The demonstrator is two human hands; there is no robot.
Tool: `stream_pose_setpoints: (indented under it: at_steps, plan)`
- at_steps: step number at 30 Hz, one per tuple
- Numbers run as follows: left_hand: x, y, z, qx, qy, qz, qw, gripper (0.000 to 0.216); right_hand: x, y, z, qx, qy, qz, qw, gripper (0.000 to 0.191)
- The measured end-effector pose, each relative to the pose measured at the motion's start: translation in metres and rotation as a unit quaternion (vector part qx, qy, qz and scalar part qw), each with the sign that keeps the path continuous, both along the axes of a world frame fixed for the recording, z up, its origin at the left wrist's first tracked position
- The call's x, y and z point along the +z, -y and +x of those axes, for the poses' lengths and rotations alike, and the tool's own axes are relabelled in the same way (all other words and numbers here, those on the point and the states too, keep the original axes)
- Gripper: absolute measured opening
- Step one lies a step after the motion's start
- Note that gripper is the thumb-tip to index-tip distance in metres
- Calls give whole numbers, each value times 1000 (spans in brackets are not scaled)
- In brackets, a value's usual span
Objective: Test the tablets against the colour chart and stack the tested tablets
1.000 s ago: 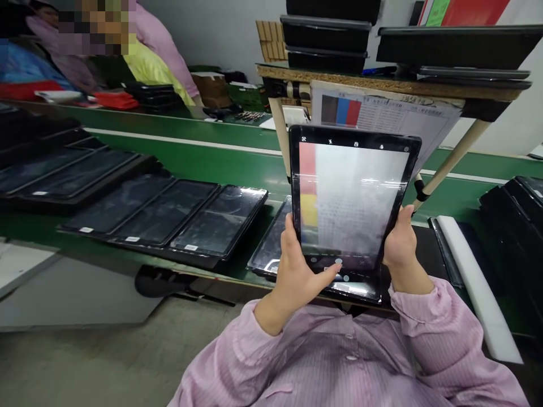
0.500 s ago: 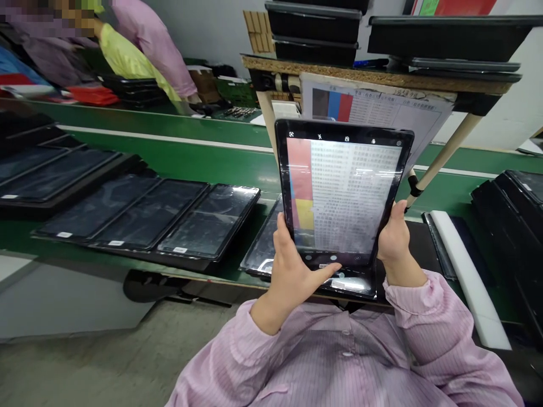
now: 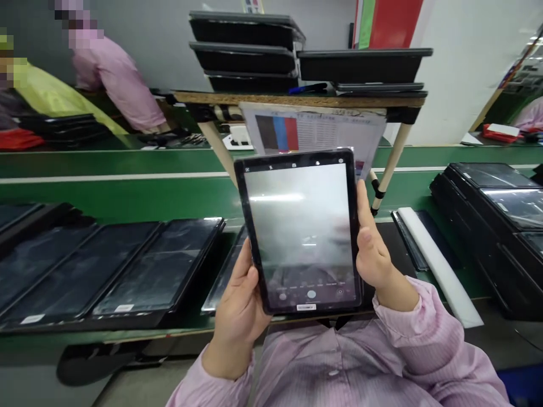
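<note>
Between my two hands a black-framed tablet (image 3: 303, 232) is held upright, tilted back a little. Its lit screen shows a blurred pale picture, with camera icons along the top and a round shutter button near the bottom. My left hand (image 3: 240, 305) grips the lower left edge, thumb in front and fingers behind. On the right edge, my right hand (image 3: 375, 249) is closed, its fingers partly hidden by the tablet. Behind the tablet hangs a printed chart (image 3: 320, 130) with grey, blue and red blocks. The tablet covers the chart's lower part.
Several dark tablets (image 3: 156, 265) lie in a row at left on the green bench (image 3: 127, 198). Stacked black trays (image 3: 250, 56) stand on a wooden shelf (image 3: 365, 100). A white foam strip (image 3: 439, 265) and more tablets (image 3: 504, 220) are at right. Two people (image 3: 123, 85) bend over at far left.
The tablet is lower and more level, and its screen went from the chart's image to a pale blur. My left thumb moved from the bottom of the front to the left edge. The view turned right.
</note>
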State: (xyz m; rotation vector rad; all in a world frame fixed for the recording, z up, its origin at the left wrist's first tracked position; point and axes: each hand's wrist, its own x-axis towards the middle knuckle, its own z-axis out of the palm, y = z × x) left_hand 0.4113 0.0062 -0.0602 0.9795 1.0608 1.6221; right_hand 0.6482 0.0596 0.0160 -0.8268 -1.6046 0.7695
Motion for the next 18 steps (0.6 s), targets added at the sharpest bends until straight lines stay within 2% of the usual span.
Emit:
stream_pose_setpoints:
  at_steps: [4, 9, 12, 14, 16, 18]
  plan:
    - [-11, -1, 14, -12, -40, -6, 999, 59, 12, 0, 25, -23, 39, 3, 999, 92]
    - [-8, 1, 45, -31, -9, -37, 999, 66, 0, -2, 52, -44, 3, 3, 999, 84]
    - [1, 3, 76, -70, 16, -94, 993, 71, -16, -5, 74, -37, -106, -71, 991, 80]
    - [2, 3, 100, -121, 26, -117, 985, 70, -29, -10, 95, -38, -181, -145, 972, 81]
    - [-2, 0, 122, -177, 18, -124, 976, 69, -46, -16, 118, -55, -205, -212, 954, 86]
    - [-11, -3, 139, -210, -38, -129, 968, 71, -66, -24, 140, -85, -184, -260, 944, 91]
